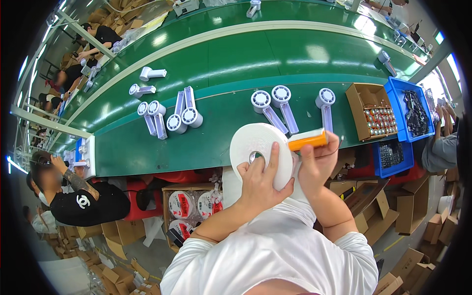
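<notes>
While the left grip (260,182) holds a flat roll (256,140), the right (319,164) pinches a cylinder (309,141).

Left fans (191,117) and roll (250,139) flank open bench (219,116).

- Roll (243,135): white, paper-like, matt, smooth on its flat face.
- Cylinder (309,142): orange, smooth plastic-looking wrap with a glossy sheen.
- Fans (326,97): pale plastic bodies, smooth, softly shiny.
- Worktop (216,113): green, smooth, low sheen.
- Conveyor belt (236,54): green, smooth, glossy, streaked with reflected light.
- Carton (356,115): brown cardboard, matt.
- Tray (396,110): blue plastic, smooth.
- Shirt (265,246): white cloth, matt, softly creased.
</notes>
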The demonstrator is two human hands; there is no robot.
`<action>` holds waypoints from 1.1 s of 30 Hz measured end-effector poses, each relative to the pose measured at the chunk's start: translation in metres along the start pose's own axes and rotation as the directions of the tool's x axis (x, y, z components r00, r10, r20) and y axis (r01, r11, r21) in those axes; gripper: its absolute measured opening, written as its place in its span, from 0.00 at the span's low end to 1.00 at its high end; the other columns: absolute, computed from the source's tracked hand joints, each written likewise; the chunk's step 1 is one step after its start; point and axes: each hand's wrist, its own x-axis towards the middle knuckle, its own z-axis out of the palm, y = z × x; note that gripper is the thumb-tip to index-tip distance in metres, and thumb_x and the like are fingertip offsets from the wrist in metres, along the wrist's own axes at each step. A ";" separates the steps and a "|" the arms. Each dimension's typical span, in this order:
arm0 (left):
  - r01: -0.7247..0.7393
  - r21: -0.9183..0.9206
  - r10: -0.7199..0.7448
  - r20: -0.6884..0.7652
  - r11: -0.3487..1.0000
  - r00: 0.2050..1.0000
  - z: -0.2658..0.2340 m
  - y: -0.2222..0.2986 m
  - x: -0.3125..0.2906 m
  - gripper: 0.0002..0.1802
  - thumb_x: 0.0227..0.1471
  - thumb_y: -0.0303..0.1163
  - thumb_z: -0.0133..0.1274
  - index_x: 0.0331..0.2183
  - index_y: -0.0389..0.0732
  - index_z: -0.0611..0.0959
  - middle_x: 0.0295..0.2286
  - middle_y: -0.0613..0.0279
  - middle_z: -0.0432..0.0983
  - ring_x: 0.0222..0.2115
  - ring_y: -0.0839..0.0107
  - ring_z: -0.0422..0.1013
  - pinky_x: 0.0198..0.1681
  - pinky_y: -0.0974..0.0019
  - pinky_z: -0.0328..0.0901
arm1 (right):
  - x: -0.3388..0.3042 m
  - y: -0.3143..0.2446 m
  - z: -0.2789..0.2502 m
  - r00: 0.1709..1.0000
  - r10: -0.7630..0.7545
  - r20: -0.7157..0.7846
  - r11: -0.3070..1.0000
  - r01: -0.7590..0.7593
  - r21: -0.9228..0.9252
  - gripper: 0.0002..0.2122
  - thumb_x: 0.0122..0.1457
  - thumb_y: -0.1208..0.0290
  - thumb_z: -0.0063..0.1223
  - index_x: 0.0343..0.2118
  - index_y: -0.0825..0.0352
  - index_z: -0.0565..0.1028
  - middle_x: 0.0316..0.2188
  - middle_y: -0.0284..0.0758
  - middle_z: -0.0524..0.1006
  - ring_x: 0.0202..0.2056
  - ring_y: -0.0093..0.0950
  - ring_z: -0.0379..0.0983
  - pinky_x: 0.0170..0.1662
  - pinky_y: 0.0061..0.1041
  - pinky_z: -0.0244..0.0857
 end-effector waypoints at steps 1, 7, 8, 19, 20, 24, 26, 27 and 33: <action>0.000 0.000 0.000 0.001 1.000 1.000 -0.002 -0.002 -0.001 0.52 0.30 0.43 0.64 0.57 0.29 0.68 0.27 0.55 0.68 0.28 0.62 0.65 0.35 0.59 0.48 | 0.007 -0.001 -0.003 0.999 0.031 0.007 0.999 -0.031 0.038 0.17 0.58 0.70 0.60 0.45 0.68 0.65 0.39 0.33 0.73 0.38 0.22 0.72 0.45 0.24 0.68; -0.187 -0.271 0.254 0.238 0.944 0.938 -0.036 -0.023 -0.025 0.49 0.36 0.46 0.63 0.59 0.35 0.67 0.25 0.57 0.67 0.26 0.63 0.65 0.36 0.59 0.50 | 0.084 -0.008 -0.045 0.980 0.130 -0.150 0.989 -0.118 0.088 0.10 0.64 0.70 0.52 0.45 0.68 0.70 0.37 0.33 0.77 0.36 0.24 0.76 0.39 0.24 0.71; -0.027 -0.381 0.209 0.444 0.924 0.872 -0.040 -0.029 -0.034 0.47 0.37 0.47 0.62 0.57 0.35 0.67 0.27 0.54 0.70 0.29 0.60 0.67 0.38 0.58 0.52 | 0.086 -0.009 -0.048 0.969 0.227 -0.096 0.974 -0.228 0.003 0.10 0.64 0.71 0.52 0.44 0.68 0.70 0.37 0.33 0.78 0.36 0.23 0.76 0.39 0.25 0.71; 0.021 0.102 -0.072 0.528 0.995 0.846 0.052 -0.118 -0.143 0.36 0.45 0.48 0.61 0.52 0.39 0.73 0.36 0.47 0.75 0.39 0.49 0.72 0.49 0.49 0.59 | 0.058 0.048 -0.055 0.821 0.567 0.071 0.820 -0.554 -0.143 0.14 0.62 0.74 0.54 0.49 0.74 0.70 0.33 0.32 0.78 0.31 0.16 0.74 0.35 0.15 0.67; 0.020 0.103 -0.071 0.528 0.994 0.846 0.050 -0.115 -0.138 0.36 0.45 0.48 0.61 0.52 0.39 0.73 0.36 0.47 0.75 0.39 0.49 0.72 0.49 0.49 0.59 | 0.058 0.050 -0.057 0.821 0.566 0.071 0.821 -0.553 -0.141 0.14 0.62 0.74 0.54 0.49 0.74 0.70 0.33 0.32 0.78 0.31 0.16 0.74 0.35 0.15 0.67; 0.013 -0.083 0.025 0.438 0.996 0.899 0.026 -0.091 -0.088 0.22 0.47 0.42 0.61 0.44 0.42 0.81 0.35 0.56 0.77 0.38 0.53 0.72 0.45 0.53 0.64 | 0.055 0.036 -0.050 0.822 0.512 0.251 0.808 -0.360 -0.467 0.17 0.56 0.81 0.57 0.49 0.74 0.71 0.33 0.30 0.77 0.28 0.11 0.68 0.33 0.12 0.62; -0.102 -0.174 0.153 0.309 0.979 0.939 0.013 -0.080 -0.048 0.17 0.46 0.36 0.61 0.40 0.44 0.83 0.34 0.59 0.77 0.36 0.56 0.72 0.41 0.56 0.66 | 0.057 0.025 -0.040 0.686 0.619 0.382 0.686 -0.236 -0.688 0.17 0.54 0.81 0.59 0.47 0.74 0.73 0.30 0.30 0.78 0.25 0.11 0.67 0.30 0.13 0.61; -0.170 -0.162 0.204 0.224 0.972 0.953 0.014 -0.081 -0.027 0.15 0.44 0.34 0.61 0.37 0.45 0.84 0.34 0.59 0.77 0.35 0.58 0.72 0.40 0.56 0.66 | 0.060 0.020 -0.033 0.664 0.614 0.427 0.659 -0.133 -0.741 0.17 0.52 0.80 0.61 0.45 0.74 0.74 0.24 0.31 0.78 0.22 0.13 0.68 0.28 0.16 0.62; -0.435 0.171 0.428 0.077 0.884 0.900 0.050 -0.121 0.074 0.12 0.40 0.27 0.57 0.32 0.48 0.84 0.39 0.65 0.72 0.45 0.61 0.66 0.49 0.58 0.61 | 0.062 0.031 -0.029 0.533 0.646 0.547 0.581 0.122 -0.805 0.17 0.49 0.76 0.61 0.43 0.72 0.75 0.18 0.39 0.76 0.21 0.28 0.74 0.27 0.28 0.66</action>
